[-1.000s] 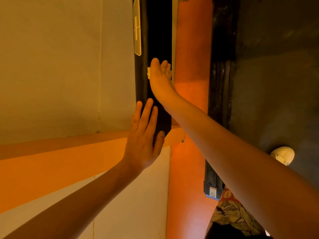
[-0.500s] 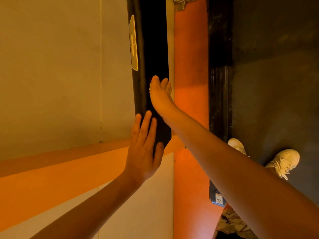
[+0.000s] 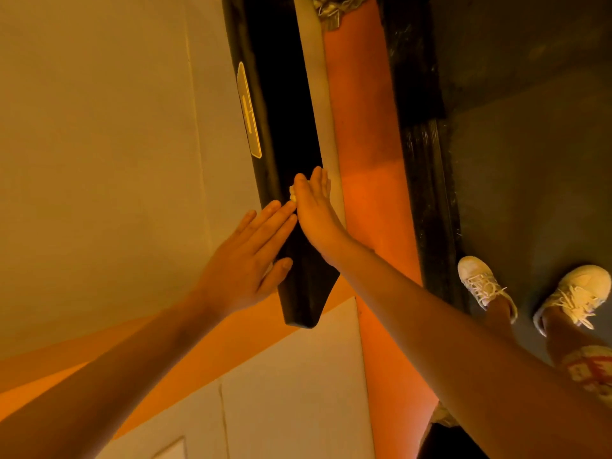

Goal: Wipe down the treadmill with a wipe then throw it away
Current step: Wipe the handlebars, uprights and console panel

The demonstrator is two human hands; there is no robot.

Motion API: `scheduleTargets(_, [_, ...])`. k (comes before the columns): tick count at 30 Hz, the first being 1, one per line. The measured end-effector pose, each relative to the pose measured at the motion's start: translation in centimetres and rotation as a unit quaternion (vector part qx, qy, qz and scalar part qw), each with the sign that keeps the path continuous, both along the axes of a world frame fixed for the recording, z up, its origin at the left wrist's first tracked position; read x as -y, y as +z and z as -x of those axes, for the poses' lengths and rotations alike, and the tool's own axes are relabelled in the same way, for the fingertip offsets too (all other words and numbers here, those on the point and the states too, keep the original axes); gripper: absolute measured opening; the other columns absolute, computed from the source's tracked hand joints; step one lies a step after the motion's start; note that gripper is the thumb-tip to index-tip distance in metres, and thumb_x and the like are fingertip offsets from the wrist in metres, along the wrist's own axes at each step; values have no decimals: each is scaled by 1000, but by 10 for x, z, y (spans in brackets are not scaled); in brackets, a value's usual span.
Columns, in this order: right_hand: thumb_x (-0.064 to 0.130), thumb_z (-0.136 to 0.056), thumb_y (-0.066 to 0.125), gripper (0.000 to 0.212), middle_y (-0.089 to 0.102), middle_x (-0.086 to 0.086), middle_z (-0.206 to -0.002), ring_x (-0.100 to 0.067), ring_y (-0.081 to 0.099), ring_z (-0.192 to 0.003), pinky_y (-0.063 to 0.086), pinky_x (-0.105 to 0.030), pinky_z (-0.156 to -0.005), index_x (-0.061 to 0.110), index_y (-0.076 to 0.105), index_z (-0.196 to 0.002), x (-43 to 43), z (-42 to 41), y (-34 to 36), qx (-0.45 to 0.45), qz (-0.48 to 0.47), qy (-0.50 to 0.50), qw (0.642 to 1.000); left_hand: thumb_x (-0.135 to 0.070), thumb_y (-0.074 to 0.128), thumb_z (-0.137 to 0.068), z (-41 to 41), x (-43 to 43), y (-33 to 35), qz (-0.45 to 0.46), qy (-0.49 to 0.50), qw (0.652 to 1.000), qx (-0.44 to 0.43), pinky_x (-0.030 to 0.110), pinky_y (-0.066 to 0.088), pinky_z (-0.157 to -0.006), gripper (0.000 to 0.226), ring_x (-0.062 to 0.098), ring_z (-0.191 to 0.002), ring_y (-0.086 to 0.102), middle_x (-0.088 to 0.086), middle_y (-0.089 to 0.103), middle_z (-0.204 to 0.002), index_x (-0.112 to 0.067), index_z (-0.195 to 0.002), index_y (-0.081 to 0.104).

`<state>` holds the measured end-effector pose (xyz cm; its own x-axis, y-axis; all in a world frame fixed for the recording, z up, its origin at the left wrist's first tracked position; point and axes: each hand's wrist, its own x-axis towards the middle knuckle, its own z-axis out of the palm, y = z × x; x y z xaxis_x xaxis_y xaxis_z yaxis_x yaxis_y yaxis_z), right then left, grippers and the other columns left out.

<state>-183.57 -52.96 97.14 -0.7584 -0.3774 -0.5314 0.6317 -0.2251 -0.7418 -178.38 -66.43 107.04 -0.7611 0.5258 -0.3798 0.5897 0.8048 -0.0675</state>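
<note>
Wipe [image 3: 292, 196] mostly hidden under right hand [image 3: 314, 215], pressed on black rail [image 3: 284, 127] mid-length, fingers straight and together. Left hand [image 3: 246, 260] laid flat, near left, fingers slightly spread. Advised: even pressure, strokes overlapped to near end.

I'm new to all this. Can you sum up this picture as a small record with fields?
setting: pale wall with an orange stripe
right hand: presses a wipe against the black rail
left hand: flat on the same rail, fingers straight, nearer the person
yellow label: farther along the rail
shoes: two pale laced ones on a dark surface
</note>
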Motion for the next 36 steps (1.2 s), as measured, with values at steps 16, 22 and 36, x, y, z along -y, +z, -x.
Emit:
scheduleTargets(16, [40, -113, 19, 63, -14, -5, -171, -19, -14, -157, -7, -36, -124, 13, -9, -162, 5, 23, 1, 32, -44, 11, 998, -27, 35, -108, -56, -33, -31, -112, 190, 975, -38, 38, 9, -129, 66, 31, -158, -2, 9, -11, -170, -1, -161, 4])
scheduleTargets(22, [43, -112, 19, 64, -16, -3, -171, -18, -15, -157, -7, -38, -124, 16, -9, -163, 8, -2, 6, 30, -36, 28, 999, -23, 36, -107, -91, -56, -45, -184, 285, 938, -71, 18, 13, -124, 72, 25, -159, -1, 1, -14, -171, -17, -163, -8])
scheduleTargets(36, [39, -113, 18, 63, -16, -7, -171, -22, -16, -157, -8, -41, -125, 10, -8, -162, 2, 3, -1, 18, -41, 40, 998, -8, 41, -105, -94, -64, -54, -178, 298, 932, -104, 38, 17, -127, 65, 33, -158, 2, 21, 1, -168, 5, -158, 6])
